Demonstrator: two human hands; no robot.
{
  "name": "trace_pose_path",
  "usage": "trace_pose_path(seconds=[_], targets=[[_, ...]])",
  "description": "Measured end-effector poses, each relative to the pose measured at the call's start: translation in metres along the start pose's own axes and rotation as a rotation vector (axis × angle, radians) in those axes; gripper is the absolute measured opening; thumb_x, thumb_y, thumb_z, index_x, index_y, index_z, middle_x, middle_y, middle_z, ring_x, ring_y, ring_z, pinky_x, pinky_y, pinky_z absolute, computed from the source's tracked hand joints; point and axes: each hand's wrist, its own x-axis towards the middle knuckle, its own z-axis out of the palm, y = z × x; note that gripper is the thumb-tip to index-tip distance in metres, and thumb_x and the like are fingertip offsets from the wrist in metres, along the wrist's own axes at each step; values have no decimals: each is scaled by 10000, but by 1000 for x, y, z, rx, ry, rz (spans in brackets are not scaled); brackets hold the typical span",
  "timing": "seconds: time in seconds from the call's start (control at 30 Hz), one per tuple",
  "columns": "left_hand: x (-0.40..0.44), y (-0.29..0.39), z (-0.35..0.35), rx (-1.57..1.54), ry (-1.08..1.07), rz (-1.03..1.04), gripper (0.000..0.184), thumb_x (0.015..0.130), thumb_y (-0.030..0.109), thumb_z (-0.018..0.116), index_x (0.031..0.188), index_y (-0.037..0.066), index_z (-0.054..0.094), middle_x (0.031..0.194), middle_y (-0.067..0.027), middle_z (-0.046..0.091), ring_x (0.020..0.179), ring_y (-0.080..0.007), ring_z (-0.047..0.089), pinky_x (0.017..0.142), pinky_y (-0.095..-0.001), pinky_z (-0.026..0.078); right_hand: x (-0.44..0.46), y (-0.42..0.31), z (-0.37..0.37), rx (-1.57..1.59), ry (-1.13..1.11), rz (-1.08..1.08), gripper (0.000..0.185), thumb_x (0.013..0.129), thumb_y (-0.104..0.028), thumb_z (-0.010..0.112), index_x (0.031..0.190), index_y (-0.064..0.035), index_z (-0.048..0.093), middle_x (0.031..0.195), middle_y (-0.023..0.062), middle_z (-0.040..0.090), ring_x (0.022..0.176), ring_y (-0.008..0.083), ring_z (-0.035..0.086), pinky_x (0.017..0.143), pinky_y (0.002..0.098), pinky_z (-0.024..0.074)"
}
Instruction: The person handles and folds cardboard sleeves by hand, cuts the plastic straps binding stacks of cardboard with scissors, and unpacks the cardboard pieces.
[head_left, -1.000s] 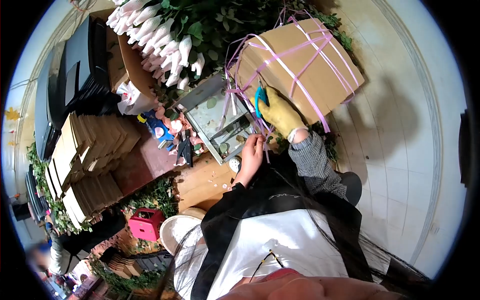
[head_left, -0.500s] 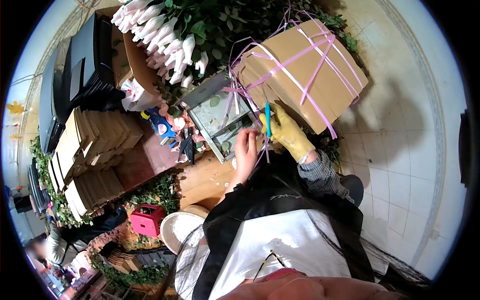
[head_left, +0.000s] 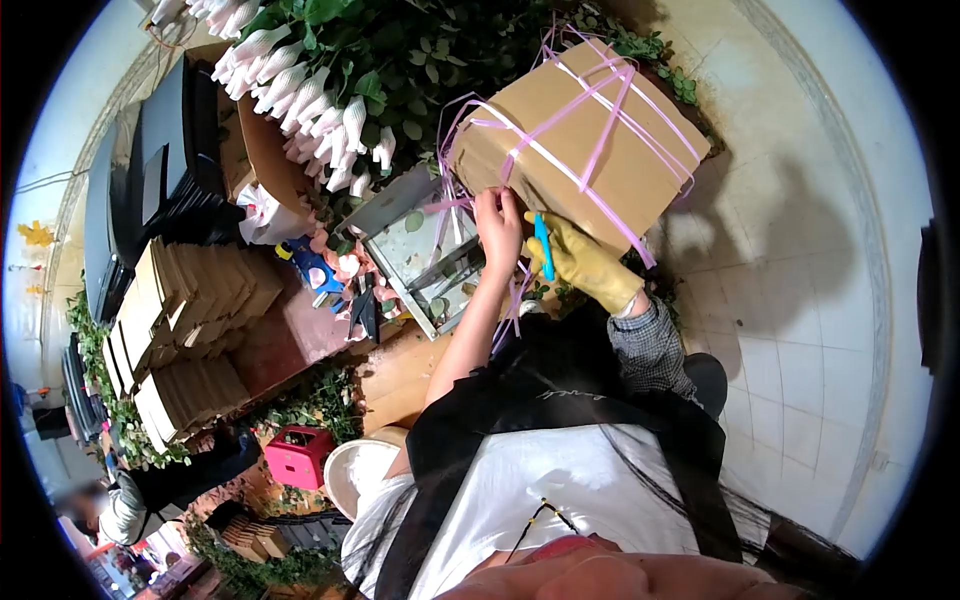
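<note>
A cardboard box [head_left: 600,130] lies wrapped with pink-purple ribbon [head_left: 606,150] in several crossing strands. Bare, with thumb and fingers pinched, my left hand [head_left: 500,228] is at the box's near left corner, where a ribbon strand meets the fingertips. Loose ribbon also hangs below that hand. In a yellow rubber glove, my right hand [head_left: 590,268] is closed around a slim teal tool [head_left: 543,245] just right of my left hand. The tool's working end is too small to make out. A metal-framed tray [head_left: 425,310] with leaves in it stands left of my left hand.
Flower bunches in white sleeves [head_left: 310,100] lie at the back left. Folded cardboard stacks [head_left: 190,330] stand on the left, with black scissors [head_left: 366,308] nearer. A pink stool [head_left: 298,456] and white bucket [head_left: 355,475] sit close by. Another person [head_left: 125,505] is far left.
My left hand has moved up and forward to the box's corner, its forearm stretched out further. My right hand keeps the teal tool, now tilted the other way. The view has shifted slightly.
</note>
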Motion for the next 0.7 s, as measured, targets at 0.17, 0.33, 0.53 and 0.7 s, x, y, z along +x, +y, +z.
trace_pose_path(seconds=[0.17,0.33,0.53,0.7], targets=[[-20,32,-22,-262,-30,-134,291,1078,210,451,905,-1,552,809,-70,521,766,-172,499,721,-317,430,2,-4,-20,3,-67,-20,495,1045,-242,542,1480,-51,404,1030,63,618,875,125,622,755,263,512],[-15,23,-39,-288,-83,-212,314,1084,247,461,909,2,555,806,-44,537,772,-138,482,720,-299,423,5,12,-14,-210,-180,-231,513,1010,-358,606,1352,-7,455,989,85,612,873,162,549,796,308,485],[-22,18,-31,-408,-126,-240,337,1097,293,442,928,24,553,811,11,514,765,-100,454,728,-274,412,16,-4,-8,-319,-179,-189,477,1014,-353,588,1297,19,490,1050,185,643,949,230,587,858,372,487],[-34,25,-53,-287,-157,-327,271,1067,210,447,961,-16,551,847,-102,529,799,-224,514,745,-353,442,23,8,2,-164,102,-137,518,995,-326,628,1352,31,513,927,147,661,836,178,593,791,323,502]])
